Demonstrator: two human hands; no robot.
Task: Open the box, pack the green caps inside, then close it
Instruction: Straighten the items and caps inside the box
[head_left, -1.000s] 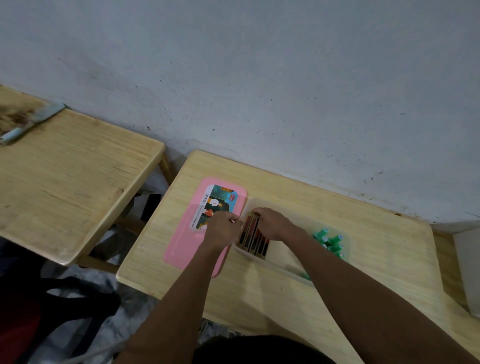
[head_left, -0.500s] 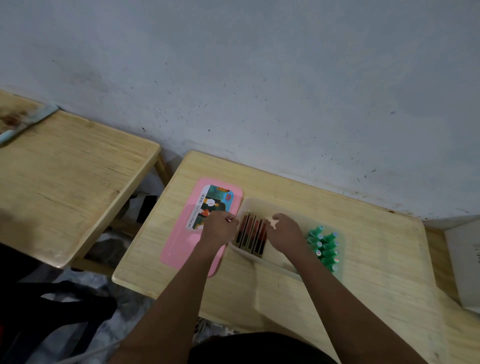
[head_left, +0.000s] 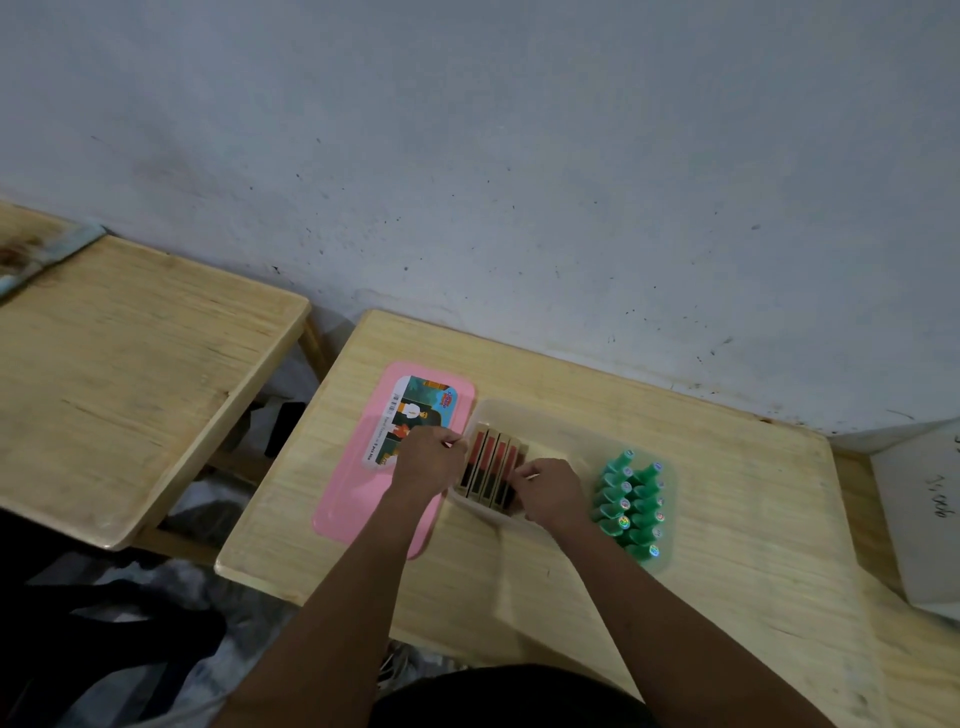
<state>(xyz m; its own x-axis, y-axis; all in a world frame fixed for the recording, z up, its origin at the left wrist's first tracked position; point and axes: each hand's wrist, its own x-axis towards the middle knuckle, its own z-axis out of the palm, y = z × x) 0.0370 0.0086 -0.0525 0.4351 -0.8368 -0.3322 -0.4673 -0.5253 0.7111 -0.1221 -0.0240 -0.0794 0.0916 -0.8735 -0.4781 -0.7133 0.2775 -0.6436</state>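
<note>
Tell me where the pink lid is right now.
In the head view the pink lid lies flat on the table, just left of the open clear box, partly under the left hand.

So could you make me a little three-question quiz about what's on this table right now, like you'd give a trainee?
1. True or false: the pink lid is on the box.
2. Where do the green caps stand?
A. at the box's right end
B. on the pink lid
C. on the other table
3. Fill in: both hands are at the row of red-and-gold ______.

Key:
1. False; it lies flat on the table, left of the open box.
2. A.
3. Sticks; the left hand and right hand flank them at the box's left end.
</note>
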